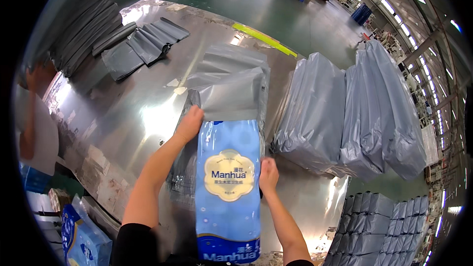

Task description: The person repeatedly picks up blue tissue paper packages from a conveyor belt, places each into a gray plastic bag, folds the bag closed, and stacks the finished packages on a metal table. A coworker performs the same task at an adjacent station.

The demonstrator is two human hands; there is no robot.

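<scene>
A long blue plastic-wrapped pack of toilet paper [227, 226] lies in front of me, pointing away, with a cream label on its upper face. Its far end is inside the mouth of a grey plastic bag [229, 96], which lies flat and wrinkled beyond it. My left hand [191, 122] is closed on the bag's left edge, close to the pack's far corner. Along the pack's right side, my right hand [268, 175] is curled closed where the bag's right edge runs down; its fingertips are partly hidden. More grey bags lie under the pack's left side.
Filled grey bags [315, 113] stand at the right of the metal table [123, 113]. Loose folded bags [143, 47] and a tall grey stack [81, 19] are far left. Another person's arm [30, 113] shows at left. More blue packs [86, 236] sit lower left; grey bundles [377, 221] lower right.
</scene>
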